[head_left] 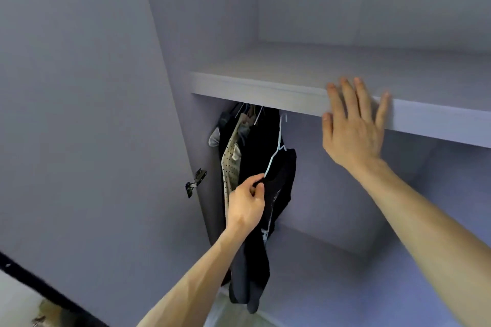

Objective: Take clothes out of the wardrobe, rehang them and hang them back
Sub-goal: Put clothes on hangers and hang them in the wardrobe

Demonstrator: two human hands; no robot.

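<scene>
Two hands are engaged. The left hand (248, 195) pinches the black garment (284, 180) at the shoulder of its pale-blue hanger (271, 162), at 8 o'clock from the right hand (354, 130), which rests flat and released on the shelf (252, 87) edge. Probable step: removal. The next move calls for lifting the hook off the hidden rail.

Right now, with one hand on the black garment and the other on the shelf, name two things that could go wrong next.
1. The left hand pinches the black garment at the end of the pale hanger; pulling there may slide the fabric off.
2. The dotted garment hangs tight beside it and might get dragged along.
</scene>
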